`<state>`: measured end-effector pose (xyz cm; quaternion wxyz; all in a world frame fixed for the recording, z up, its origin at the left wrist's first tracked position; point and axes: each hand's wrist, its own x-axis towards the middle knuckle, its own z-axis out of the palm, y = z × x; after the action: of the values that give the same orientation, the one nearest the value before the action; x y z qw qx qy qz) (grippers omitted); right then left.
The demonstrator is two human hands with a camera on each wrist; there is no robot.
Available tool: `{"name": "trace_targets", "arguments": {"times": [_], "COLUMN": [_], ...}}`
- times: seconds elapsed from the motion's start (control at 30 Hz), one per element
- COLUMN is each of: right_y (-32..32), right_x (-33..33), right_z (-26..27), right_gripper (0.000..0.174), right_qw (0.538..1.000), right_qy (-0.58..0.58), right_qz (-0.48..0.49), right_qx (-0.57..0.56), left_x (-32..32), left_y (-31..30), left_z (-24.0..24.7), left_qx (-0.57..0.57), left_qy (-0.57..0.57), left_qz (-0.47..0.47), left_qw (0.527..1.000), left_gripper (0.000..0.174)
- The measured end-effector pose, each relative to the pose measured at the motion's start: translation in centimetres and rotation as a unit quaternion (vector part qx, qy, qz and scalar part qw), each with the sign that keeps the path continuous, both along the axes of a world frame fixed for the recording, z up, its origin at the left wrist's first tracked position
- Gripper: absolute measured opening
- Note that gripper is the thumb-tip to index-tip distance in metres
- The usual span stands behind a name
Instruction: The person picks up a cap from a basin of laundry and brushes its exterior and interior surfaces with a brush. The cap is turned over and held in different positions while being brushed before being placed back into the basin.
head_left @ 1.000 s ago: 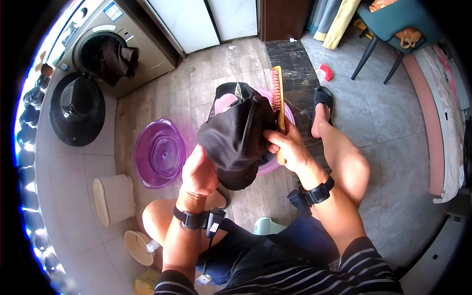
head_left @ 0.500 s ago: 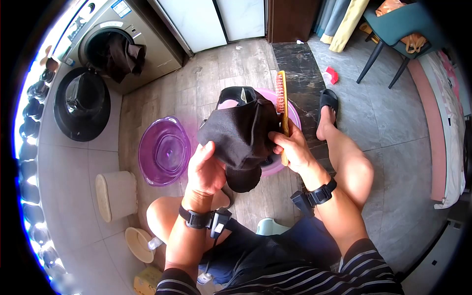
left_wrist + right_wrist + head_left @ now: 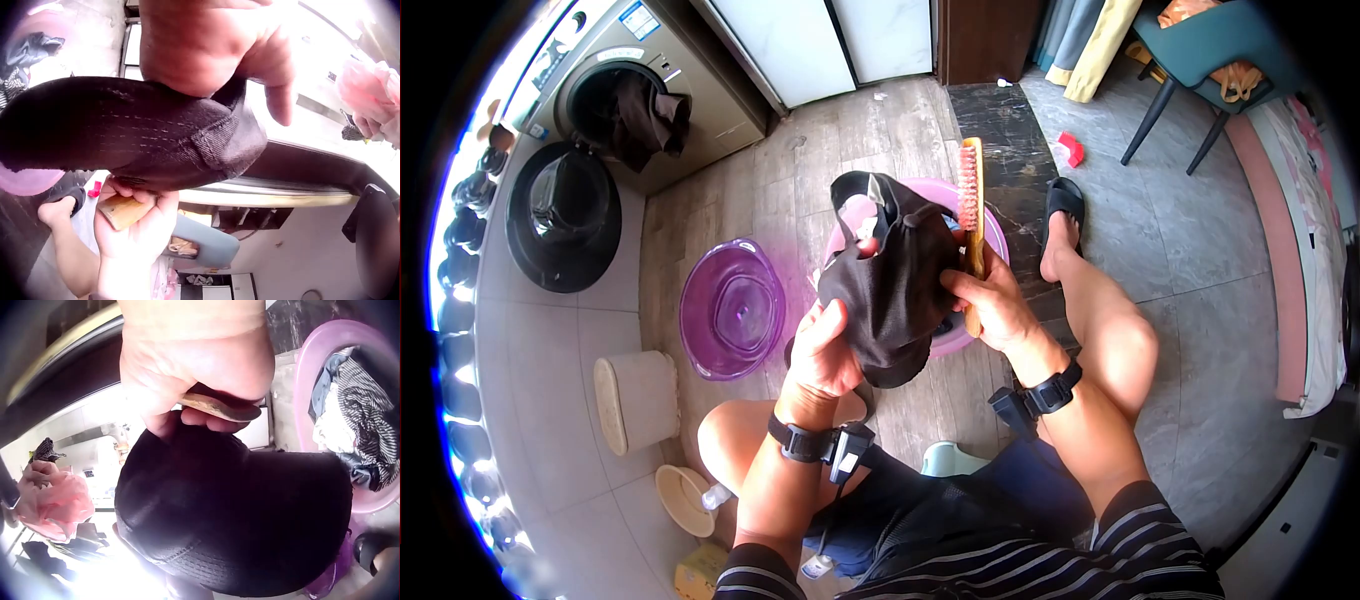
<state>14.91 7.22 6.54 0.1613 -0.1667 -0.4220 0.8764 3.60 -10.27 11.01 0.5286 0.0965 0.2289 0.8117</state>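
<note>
A dark baseball cap [image 3: 890, 290] is held up between both hands over a pink basin [image 3: 997, 232], its opening tilted away from the body. My left hand [image 3: 827, 352] holds the cap's left side, thumb outside, the other fingers mostly hidden behind the cloth. In my right hand [image 3: 997, 308] is the handle of a wooden scrub brush [image 3: 973, 195], pink bristles facing left. The thumb and fingers of that hand also pinch the cap's right side. The brim [image 3: 69, 128] shows stitched rows in the left wrist view. The right wrist view shows the crown [image 3: 181, 487] beneath the brush handle.
Striped and white clothes [image 3: 362, 419] lie in the pink basin. A purple basin [image 3: 732, 310] stands on the floor to the left. Further back is a washing machine [image 3: 710, 120], door open, with dark cloth [image 3: 645, 125] hanging out. A lidded white bin [image 3: 638, 402] stands by the wall.
The cap has turned between the hands, so its opening shows more and the brim sits further under. My left hand has shifted slightly right; my right hand still grips the brush.
</note>
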Motion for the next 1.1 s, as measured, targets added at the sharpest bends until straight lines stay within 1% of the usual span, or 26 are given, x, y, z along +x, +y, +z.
{"name": "trace_targets", "arguments": {"times": [0.1, 0.13, 0.23, 0.27, 0.3, 0.37, 0.47, 0.57, 0.63, 0.73, 0.83, 0.87, 0.97, 1.0, 1.03, 1.1], "right_y": [0.2, 0.2, -0.2, -0.1, -0.1, -0.1, 0.1, 0.1, 0.0, -0.1, -0.5, -0.4, -1.5, -1.5, -1.5, -2.1], "right_x": [0.1, 0.2, -0.1, -0.1, 0.0, 0.1, 0.3, 0.3, 0.4, 0.1, -0.4, 0.3, 0.8, 0.9, 0.8, 1.0], "right_z": [-0.3, -0.4, 0.2, 0.1, -0.1, -0.3, -0.4, -0.4, -0.3, -0.7, -0.3, 0.4, 1.7, 1.9, 2.0, 2.9], "right_gripper": [0.046, 0.046, 0.046, 0.046, 0.046, 0.046, 0.044, 0.042, 0.041, 0.043, 0.047, 0.049, 0.049, 0.051, 0.052, 0.05], "right_qw": [1.0, 1.0, 0.999, 0.999, 0.999, 0.998, 0.995, 0.992, 0.992, 0.981, 0.96, 0.937, 0.918, 0.884, 0.846, 0.863], "right_qy": [-0.009, -0.014, 0.003, -0.012, -0.026, -0.049, -0.077, -0.104, -0.104, -0.16, -0.136, -0.163, -0.095, -0.096, -0.059, -0.066], "right_qz": [0.002, 0.002, -0.013, -0.011, -0.01, -0.003, 0.011, 0.016, 0.021, 0.01, -0.044, -0.04, -0.094, -0.087, -0.103, -0.049], "right_qx": [0.016, 0.021, 0.03, 0.036, 0.042, 0.049, 0.055, 0.066, 0.068, 0.111, 0.24, 0.305, 0.374, 0.449, 0.52, 0.499], "left_x": [-0.1, -0.2, -0.9, -1.0, -1.3, -1.5, -1.2, -1.4, -1.6, -1.5, -1.5, -1.5, -1.5, -1.4, -1.3, -1.3], "left_y": [0.6, 0.6, 0.0, 0.0, -0.1, 0.1, 0.3, 0.1, -0.1, 0.0, -0.1, -0.1, 0.1, 0.2, 0.4, 0.6], "left_z": [0.0, 0.1, -0.5, -0.4, -0.3, -0.1, 0.3, 0.2, 0.2, 0.3, 0.1, 0.0, -0.2, -0.1, 0.0, -0.2], "left_qx": [-0.013, -0.034, -0.126, -0.127, -0.103, -0.102, -0.064, -0.096, -0.08, -0.08, -0.08, -0.077, -0.068, -0.073, -0.078, -0.079], "left_qy": [0.039, 0.07, -0.019, -0.033, -0.057, -0.085, -0.06, -0.039, -0.041, -0.043, -0.041, -0.041, -0.043, -0.042, -0.04, -0.05], "left_qz": [0.044, 0.054, 0.056, 0.055, 0.043, 0.043, 0.032, 0.05, 0.043, 0.049, 0.048, 0.047, 0.034, 0.04, 0.044, 0.052], "left_qw": [0.998, 0.995, 0.99, 0.99, 0.992, 0.99, 0.996, 0.993, 0.995, 0.995, 0.995, 0.995, 0.996, 0.996, 0.995, 0.994], "left_gripper": [0.066, 0.06, 0.055, 0.054, 0.048, 0.049, 0.05, 0.05, 0.049, 0.049, 0.05, 0.05, 0.052, 0.055, 0.058, 0.06]}}
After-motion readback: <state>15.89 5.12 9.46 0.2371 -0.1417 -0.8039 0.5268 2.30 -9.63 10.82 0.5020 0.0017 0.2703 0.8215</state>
